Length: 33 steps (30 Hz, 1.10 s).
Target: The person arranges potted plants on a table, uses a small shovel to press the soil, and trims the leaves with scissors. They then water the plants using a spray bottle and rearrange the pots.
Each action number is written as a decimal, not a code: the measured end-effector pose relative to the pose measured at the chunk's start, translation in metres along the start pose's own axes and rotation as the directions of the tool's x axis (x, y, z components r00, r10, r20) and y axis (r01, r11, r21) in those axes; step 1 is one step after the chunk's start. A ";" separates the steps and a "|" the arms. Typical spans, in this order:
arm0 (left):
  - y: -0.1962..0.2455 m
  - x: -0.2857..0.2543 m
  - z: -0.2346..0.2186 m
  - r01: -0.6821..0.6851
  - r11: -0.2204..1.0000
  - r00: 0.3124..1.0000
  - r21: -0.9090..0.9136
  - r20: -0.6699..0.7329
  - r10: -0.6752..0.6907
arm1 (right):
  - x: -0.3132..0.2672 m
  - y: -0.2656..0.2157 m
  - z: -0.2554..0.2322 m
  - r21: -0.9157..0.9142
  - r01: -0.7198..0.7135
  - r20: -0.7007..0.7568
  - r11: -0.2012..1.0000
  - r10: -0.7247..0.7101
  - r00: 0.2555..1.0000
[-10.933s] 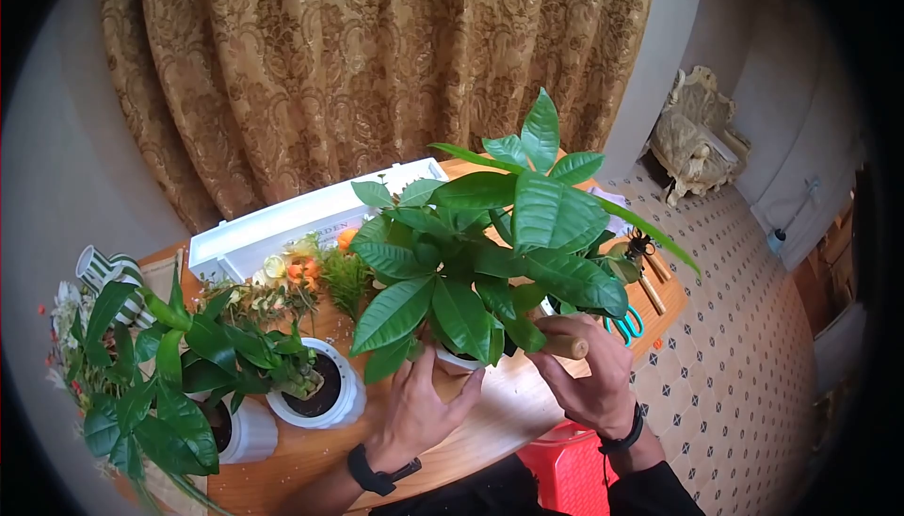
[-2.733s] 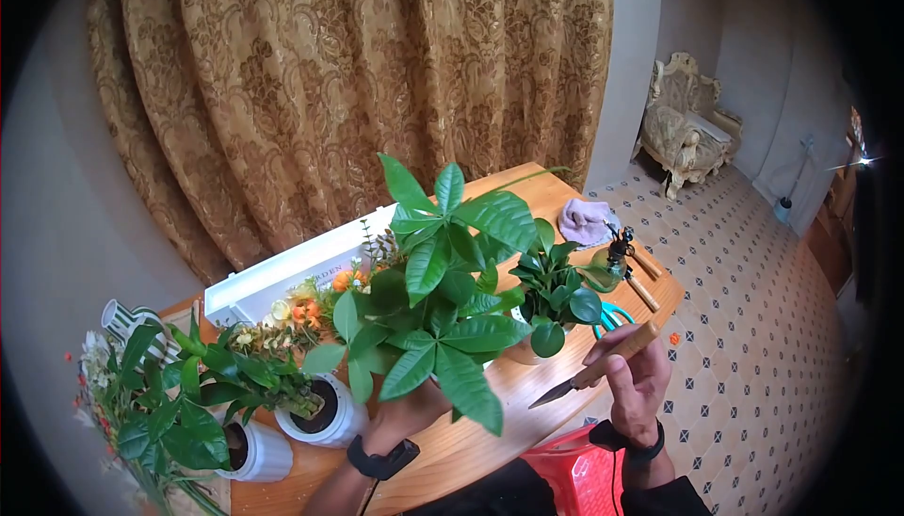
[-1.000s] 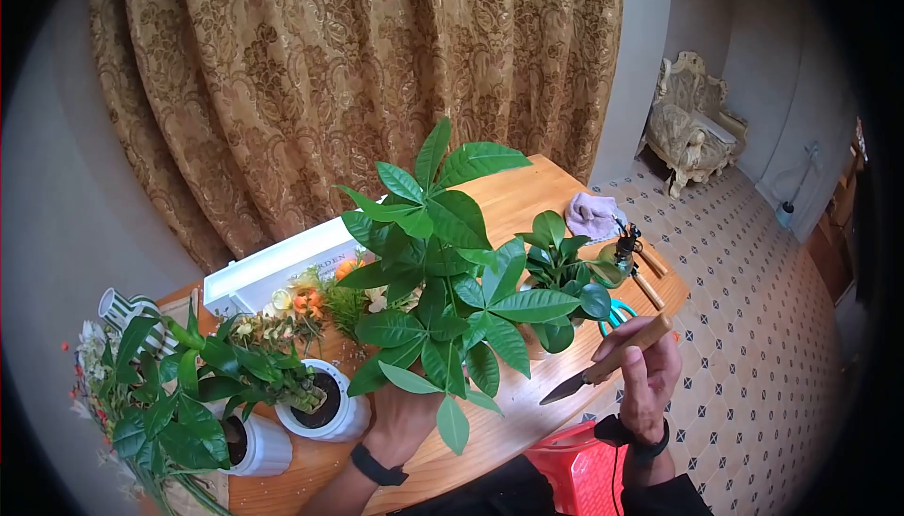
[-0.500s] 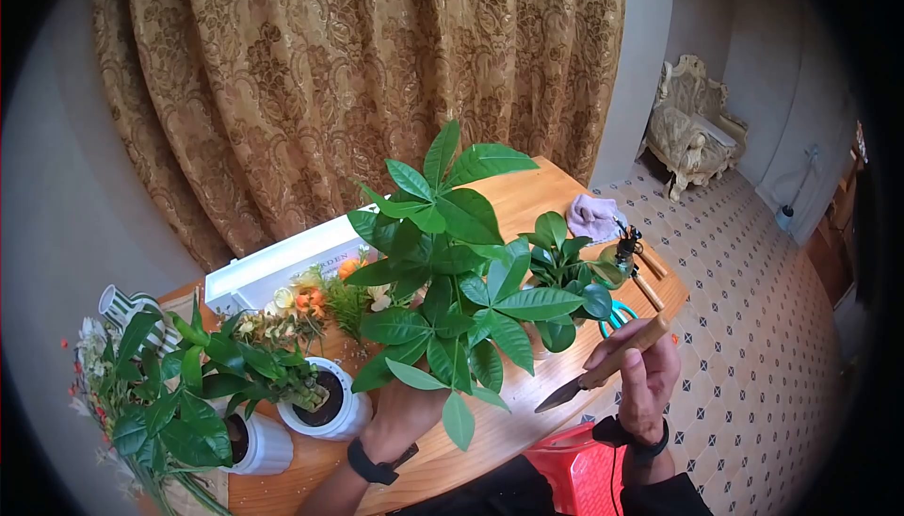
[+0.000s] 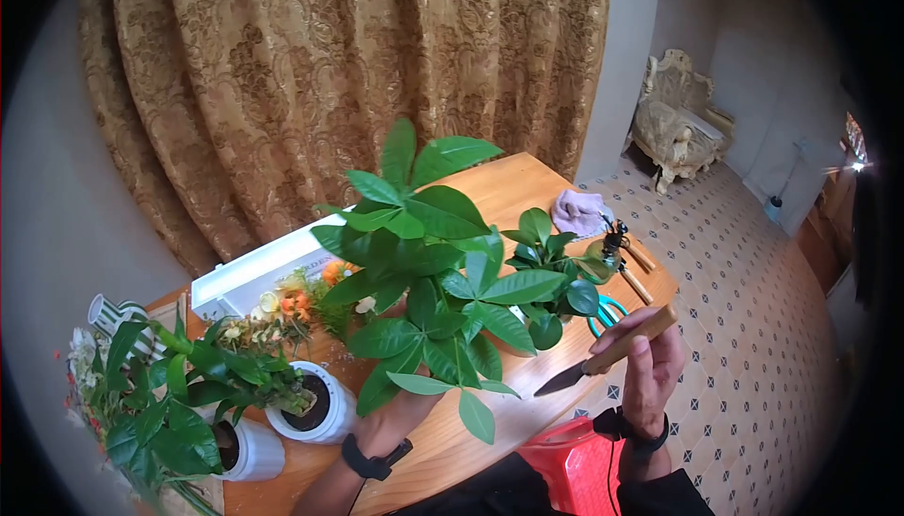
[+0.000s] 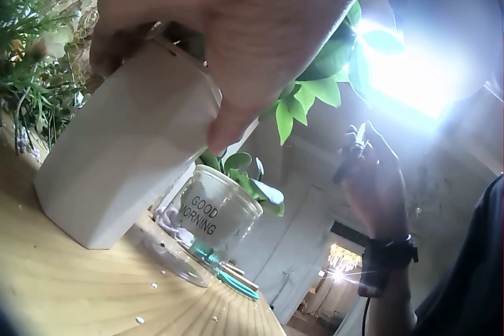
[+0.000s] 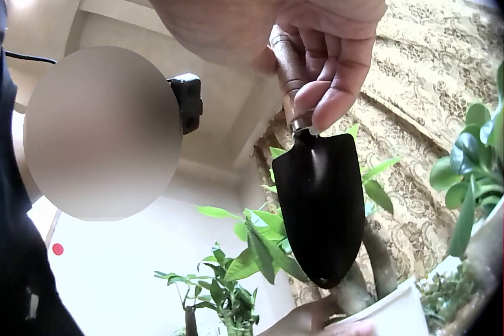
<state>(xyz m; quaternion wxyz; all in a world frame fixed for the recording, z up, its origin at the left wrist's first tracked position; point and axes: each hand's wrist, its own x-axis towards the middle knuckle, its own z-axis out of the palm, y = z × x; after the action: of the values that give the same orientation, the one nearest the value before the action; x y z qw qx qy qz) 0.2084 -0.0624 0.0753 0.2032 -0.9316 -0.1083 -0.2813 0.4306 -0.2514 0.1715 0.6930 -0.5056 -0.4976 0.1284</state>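
My left hand (image 5: 400,417) reaches under the leaves of a large green plant (image 5: 428,328), which hide its fingers in the head view. In the left wrist view it grips the top of a white faceted plant pot (image 6: 130,139), thumb on the near side; the pot stands on the wooden table. Out to the right, my right hand (image 5: 652,370) holds a small trowel (image 5: 629,339) by its wooden handle, over the table's front edge. The trowel's dark blade (image 7: 321,206) points down toward the pot and carries no visible soil.
Two white pots (image 5: 259,455) with soil and plants stand at left. Behind lie artificial flowers (image 5: 292,304) and a long white planter box (image 5: 264,276). To the right are a "GOOD MORNING" pot (image 6: 203,210), teal scissors (image 5: 607,314) and a cloth (image 5: 579,213). A red stool (image 5: 574,464) stands below.
Since the earliest frame, my right hand has drawn back from the pot with the trowel, and the large plant has shifted and turned. Over the last second both hands hold nearly the same pose.
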 end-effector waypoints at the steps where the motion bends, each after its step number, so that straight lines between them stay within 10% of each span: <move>1: 0.004 0.002 0.001 -0.007 1.000 1.000 -0.010 -0.005 0.007 | 0.001 0.000 -0.003 -0.039 0.028 -0.057 0.999 -0.030 0.998; 4: 0.014 0.009 -0.012 0.247 0.937 0.969 -0.246 0.037 -0.245 | 0.003 0.003 -0.017 -0.133 0.068 -0.154 0.989 -0.088 0.984; 6: 0.011 0.011 -0.023 0.488 0.543 0.837 -0.683 0.191 -0.512 | 0.003 0.005 -0.025 -0.162 0.066 -0.223 0.985 -0.102 0.969; 12: 0.019 0.006 -0.029 0.624 0.206 0.715 -0.754 0.445 -0.539 | 0.003 0.011 -0.037 -0.172 0.058 -0.246 0.983 -0.100 0.964; 13: 0.021 0.007 -0.031 0.626 0.208 0.717 -0.751 0.450 -0.533 | 0.003 0.013 -0.039 -0.176 0.055 -0.251 0.983 -0.098 0.963; 15: 0.028 0.011 -0.045 0.508 0.688 0.854 -0.518 0.196 -0.482 | 0.002 0.017 -0.045 -0.168 0.042 -0.265 0.985 -0.086 0.960; 18: 0.057 0.005 -0.070 0.535 0.809 0.826 -0.243 -0.049 -0.561 | 0.003 0.023 -0.053 -0.168 0.032 -0.290 0.985 -0.080 0.954; 25: 0.075 0.039 -0.048 0.429 0.598 0.898 -0.678 0.246 -0.365 | 0.002 0.032 -0.070 -0.155 0.037 -0.364 0.987 -0.092 0.927; 27: 0.085 0.061 -0.024 0.534 0.376 0.811 -0.758 0.333 -0.481 | 0.000 0.033 -0.078 -0.157 0.029 -0.371 0.987 -0.086 0.925; 33: 0.095 0.100 0.029 0.586 0.325 0.749 -0.742 0.344 -0.566 | -0.008 0.037 -0.098 -0.138 -0.012 -0.348 0.990 -0.037 0.937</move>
<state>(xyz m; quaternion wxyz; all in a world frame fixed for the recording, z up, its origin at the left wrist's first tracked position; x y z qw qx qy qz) 0.3338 -0.1255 0.0798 -0.3646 -0.8164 -0.2908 -0.3406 0.5191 -0.2959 0.1373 0.7345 -0.5641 -0.3772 -0.0027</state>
